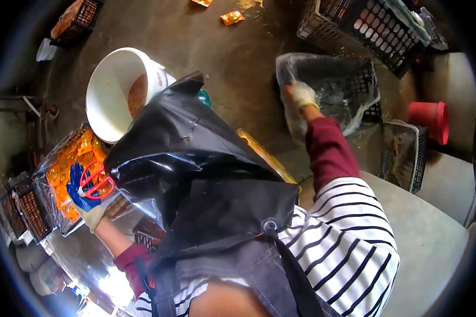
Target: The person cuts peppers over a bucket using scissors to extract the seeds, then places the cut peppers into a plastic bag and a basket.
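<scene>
My left hand (pixel 84 196), in a blue-coated glove with a pale cuff, is closed around red-handled scissors (pixel 97 182); their loops stick out and the blades are hidden. Right beneath it are orange packets (pixel 63 174) in a plastic-lined dark crate (pixel 63 228). Out to the right, my right hand (pixel 302 96), in a whitish glove, grips the clear plastic liner (pixel 288 68) along the left side of a black crate (pixel 374 79). The fingertips are partly hidden there. Inside that crate only crumpled liner shows.
A white bucket (pixel 104 95) stands beyond my black apron (pixel 180 142). Dark crates (pixel 378 31) are stacked at upper right, near a red bucket (pixel 428 121). Another lined crate (pixel 419 158) stands below it. Loose orange packets (pixel 232 18) lie on the floor.
</scene>
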The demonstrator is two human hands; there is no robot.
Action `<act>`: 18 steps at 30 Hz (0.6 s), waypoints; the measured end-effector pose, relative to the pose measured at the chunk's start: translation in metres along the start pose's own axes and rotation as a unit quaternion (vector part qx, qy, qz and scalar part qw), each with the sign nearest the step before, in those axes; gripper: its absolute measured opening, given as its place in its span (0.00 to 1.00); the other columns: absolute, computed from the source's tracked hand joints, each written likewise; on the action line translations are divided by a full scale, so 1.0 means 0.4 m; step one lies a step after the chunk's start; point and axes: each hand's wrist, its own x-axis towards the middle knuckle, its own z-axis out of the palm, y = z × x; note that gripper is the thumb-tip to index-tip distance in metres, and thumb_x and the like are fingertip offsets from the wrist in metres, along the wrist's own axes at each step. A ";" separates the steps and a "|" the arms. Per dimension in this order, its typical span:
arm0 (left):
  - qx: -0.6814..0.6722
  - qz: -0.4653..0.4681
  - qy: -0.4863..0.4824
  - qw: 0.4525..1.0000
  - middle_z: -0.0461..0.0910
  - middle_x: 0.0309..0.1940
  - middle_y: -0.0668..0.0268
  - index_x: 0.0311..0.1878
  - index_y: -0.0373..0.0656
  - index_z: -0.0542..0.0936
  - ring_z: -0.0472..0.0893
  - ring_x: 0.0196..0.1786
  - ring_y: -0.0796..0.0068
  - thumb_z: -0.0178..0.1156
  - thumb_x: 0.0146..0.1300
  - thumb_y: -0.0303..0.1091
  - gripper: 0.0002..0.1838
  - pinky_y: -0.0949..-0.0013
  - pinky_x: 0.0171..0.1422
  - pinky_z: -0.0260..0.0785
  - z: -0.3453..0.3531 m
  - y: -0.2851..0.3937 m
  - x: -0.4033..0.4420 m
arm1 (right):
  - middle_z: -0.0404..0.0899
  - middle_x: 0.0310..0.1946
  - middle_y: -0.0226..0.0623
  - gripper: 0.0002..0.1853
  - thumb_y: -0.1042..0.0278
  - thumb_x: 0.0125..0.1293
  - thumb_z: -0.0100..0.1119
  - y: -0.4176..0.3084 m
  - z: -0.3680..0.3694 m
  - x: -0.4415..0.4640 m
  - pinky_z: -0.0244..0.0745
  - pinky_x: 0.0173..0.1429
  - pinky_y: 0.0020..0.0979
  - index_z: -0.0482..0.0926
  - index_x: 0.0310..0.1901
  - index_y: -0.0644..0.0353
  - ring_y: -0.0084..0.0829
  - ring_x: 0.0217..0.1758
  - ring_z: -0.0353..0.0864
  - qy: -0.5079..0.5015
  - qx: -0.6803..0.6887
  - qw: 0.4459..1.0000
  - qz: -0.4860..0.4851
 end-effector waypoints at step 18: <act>0.060 0.026 0.083 0.994 0.65 0.67 0.58 0.67 0.38 0.64 0.66 0.68 0.58 0.38 0.71 0.51 0.30 0.54 0.69 0.61 -0.045 0.011 0.040 | 0.69 0.63 0.48 0.50 0.36 0.55 0.63 -0.050 -0.033 0.162 0.60 0.69 0.29 0.60 0.66 0.70 0.38 0.65 0.69 -0.025 0.245 0.946 -0.212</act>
